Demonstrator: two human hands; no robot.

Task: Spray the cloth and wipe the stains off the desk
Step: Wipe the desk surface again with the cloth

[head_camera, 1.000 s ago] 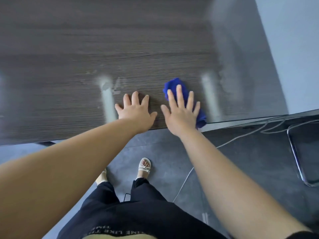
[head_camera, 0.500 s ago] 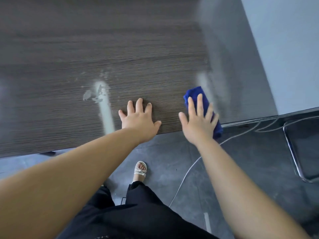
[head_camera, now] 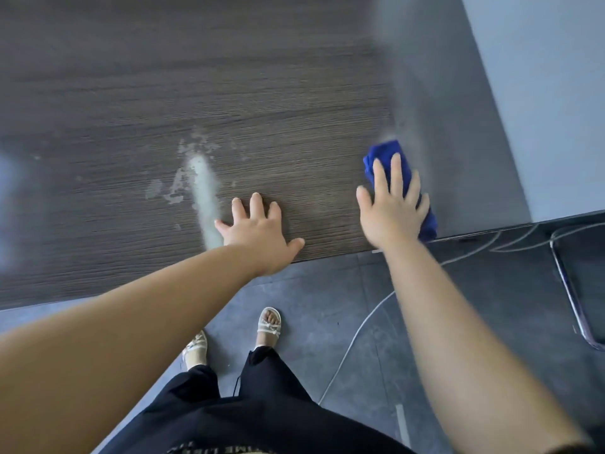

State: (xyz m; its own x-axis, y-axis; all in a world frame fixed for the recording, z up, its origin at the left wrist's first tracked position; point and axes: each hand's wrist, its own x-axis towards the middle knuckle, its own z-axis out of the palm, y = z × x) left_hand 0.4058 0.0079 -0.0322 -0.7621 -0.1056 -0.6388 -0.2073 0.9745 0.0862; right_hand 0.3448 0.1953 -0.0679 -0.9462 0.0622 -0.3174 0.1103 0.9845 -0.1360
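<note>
On the dark wood-grain desk [head_camera: 131, 93], towards the left, a pale blotchy stain [head_camera: 178, 186] is seen unwiped; a lighter streak runs beside it, and whether that is residue or reflected light cannot be told. Just right of it the left hand [head_camera: 258, 231] is laid flat near the front edge, fingers straight and spread, nothing held, apparently as a brace. Further right, well apart from the stain, the right hand [head_camera: 391, 211] is pressed palm-down with straight fingers on the blue cloth [head_camera: 389, 155], which is bunched on the desk close to its right front corner; the cloth is pinned under the hand rather than gripped. Beyond the desk edge a cable [head_camera: 353, 339] is trailed over the grey floor, and a chair frame [head_camera: 569, 290] is cut off at the far right. No spray bottle is in view. The wiping step is judged to be in hand, with the right corner being covered and the stain at the left not yet dealt with. The next move is judged to call for the cloth being swept leftwards under firm pressure, with the left hand lifted clear of its path. Pale lettering is visible on the black trousers [head_camera: 262, 404] at the bottom edge, but it is cropped and cannot be read; no brand or label is legible elsewhere.
</note>
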